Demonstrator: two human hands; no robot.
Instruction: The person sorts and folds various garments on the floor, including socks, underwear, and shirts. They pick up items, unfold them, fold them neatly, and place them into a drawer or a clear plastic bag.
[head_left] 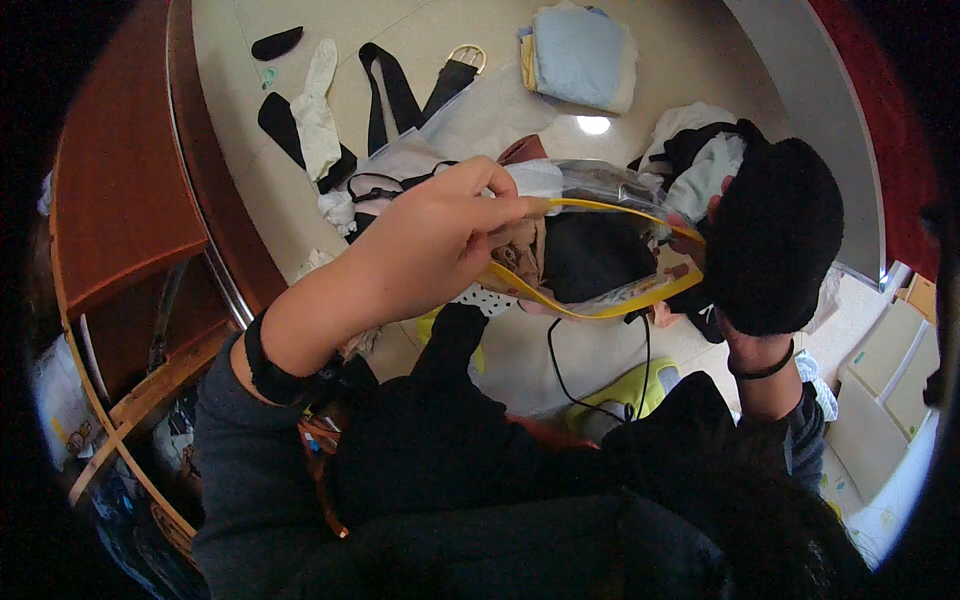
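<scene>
My left hand point(470, 225) pinches the yellow rim of a clear plastic pouch point(600, 312) at its left end, fingers closed. The pouch mouth gapes toward me, with black cloth point(598, 255) and tan cloth point(520, 250) inside. My right hand point(757, 350) is closed on a folded, fuzzy black cloth piece point(775, 240), which covers most of that hand. Some of its fingertips show at the right end of the pouch, touching the yellow rim. Whether the black piece is a sock or another garment, I cannot tell.
On the tiled floor beyond lie a black belt point(395, 95), a white sock point(318, 115), a folded blue cloth point(580, 60) and a clothes pile point(700, 140). Brown wooden furniture point(130, 180) stands left. A yellow-green shoe point(630, 395) is near my lap.
</scene>
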